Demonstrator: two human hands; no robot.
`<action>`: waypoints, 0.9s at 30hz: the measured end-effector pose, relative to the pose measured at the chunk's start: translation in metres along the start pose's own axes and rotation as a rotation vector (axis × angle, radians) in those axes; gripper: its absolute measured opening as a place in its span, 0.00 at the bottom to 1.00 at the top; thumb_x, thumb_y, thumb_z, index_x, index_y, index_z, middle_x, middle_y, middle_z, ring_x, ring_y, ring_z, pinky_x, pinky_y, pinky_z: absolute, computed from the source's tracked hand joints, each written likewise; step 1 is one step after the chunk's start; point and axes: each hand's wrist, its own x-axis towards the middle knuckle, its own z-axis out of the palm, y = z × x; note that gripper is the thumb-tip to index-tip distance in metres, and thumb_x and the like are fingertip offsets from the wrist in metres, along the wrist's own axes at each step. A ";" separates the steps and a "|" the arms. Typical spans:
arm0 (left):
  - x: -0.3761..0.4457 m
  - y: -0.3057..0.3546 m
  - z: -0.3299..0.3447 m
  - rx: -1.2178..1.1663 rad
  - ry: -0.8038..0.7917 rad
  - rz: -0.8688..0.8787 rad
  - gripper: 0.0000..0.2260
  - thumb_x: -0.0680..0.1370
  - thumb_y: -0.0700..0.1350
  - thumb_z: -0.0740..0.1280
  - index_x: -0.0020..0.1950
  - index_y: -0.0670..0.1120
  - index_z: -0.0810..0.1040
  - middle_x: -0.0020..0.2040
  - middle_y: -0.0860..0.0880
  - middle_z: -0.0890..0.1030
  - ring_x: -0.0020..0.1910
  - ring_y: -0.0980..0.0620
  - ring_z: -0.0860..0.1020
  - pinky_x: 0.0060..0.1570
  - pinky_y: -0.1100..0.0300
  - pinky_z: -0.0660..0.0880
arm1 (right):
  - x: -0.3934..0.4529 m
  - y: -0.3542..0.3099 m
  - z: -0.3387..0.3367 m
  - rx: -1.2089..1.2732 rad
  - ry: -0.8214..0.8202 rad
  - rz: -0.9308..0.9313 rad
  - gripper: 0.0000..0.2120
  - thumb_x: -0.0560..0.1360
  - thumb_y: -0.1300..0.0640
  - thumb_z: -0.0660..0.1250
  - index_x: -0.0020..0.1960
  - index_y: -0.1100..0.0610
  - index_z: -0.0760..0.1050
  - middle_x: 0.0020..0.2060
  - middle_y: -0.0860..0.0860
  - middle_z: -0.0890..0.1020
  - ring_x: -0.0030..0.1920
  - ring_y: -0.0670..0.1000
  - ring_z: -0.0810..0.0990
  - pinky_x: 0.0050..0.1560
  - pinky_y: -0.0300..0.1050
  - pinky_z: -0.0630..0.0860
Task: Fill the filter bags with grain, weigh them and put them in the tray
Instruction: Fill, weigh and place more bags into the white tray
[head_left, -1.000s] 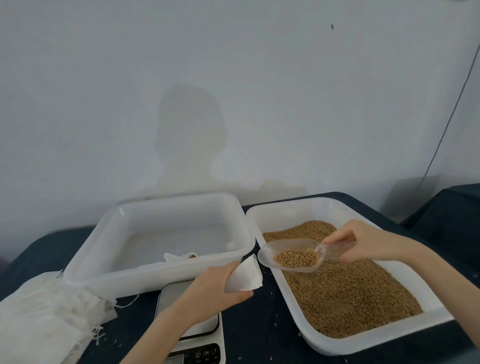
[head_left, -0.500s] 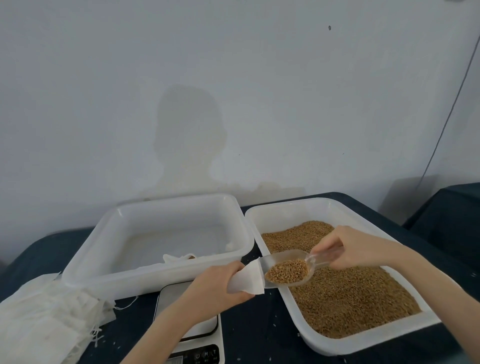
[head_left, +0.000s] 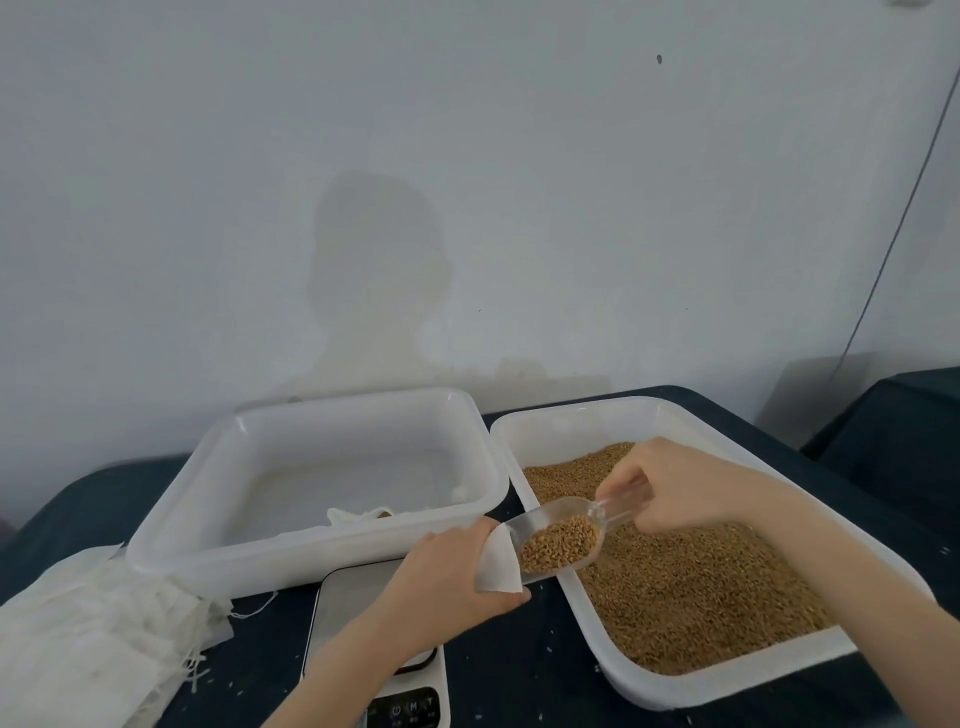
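step: filling; my right hand (head_left: 675, 486) grips clear plastic scoop (head_left: 563, 535) of brown grain (head_left: 558, 543)
left hand (head_left: 447, 577): fingers pinch white paper filter bag (head_left: 497, 564) at scoop's 9 o'clock
next: tip scoop into bag (mouth barely open)

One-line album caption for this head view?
Right hand tips a scoop of grain toward the bag held by the left hand.

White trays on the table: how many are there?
2. The left tray stands behind the scale. The right tray holds the grain. None seems hidden.
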 end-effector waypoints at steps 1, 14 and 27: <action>0.001 0.000 0.002 0.036 0.011 -0.005 0.29 0.65 0.71 0.63 0.62 0.61 0.64 0.53 0.61 0.74 0.51 0.59 0.73 0.49 0.62 0.71 | 0.001 -0.006 -0.001 -0.082 0.017 0.008 0.23 0.67 0.66 0.68 0.50 0.38 0.80 0.46 0.38 0.82 0.41 0.39 0.82 0.38 0.36 0.81; 0.009 0.003 0.019 -0.173 0.296 -0.088 0.19 0.64 0.73 0.61 0.45 0.62 0.64 0.41 0.60 0.75 0.42 0.61 0.75 0.40 0.63 0.74 | 0.007 -0.083 -0.036 -0.807 0.321 -0.132 0.19 0.68 0.61 0.61 0.54 0.49 0.81 0.43 0.46 0.82 0.57 0.49 0.75 0.75 0.49 0.47; 0.013 0.014 0.018 -0.254 0.321 -0.187 0.24 0.62 0.74 0.58 0.50 0.59 0.64 0.42 0.61 0.73 0.42 0.62 0.74 0.39 0.64 0.72 | 0.010 -0.116 -0.035 -1.113 0.432 -0.154 0.21 0.69 0.65 0.60 0.56 0.50 0.80 0.44 0.48 0.81 0.58 0.51 0.74 0.73 0.57 0.33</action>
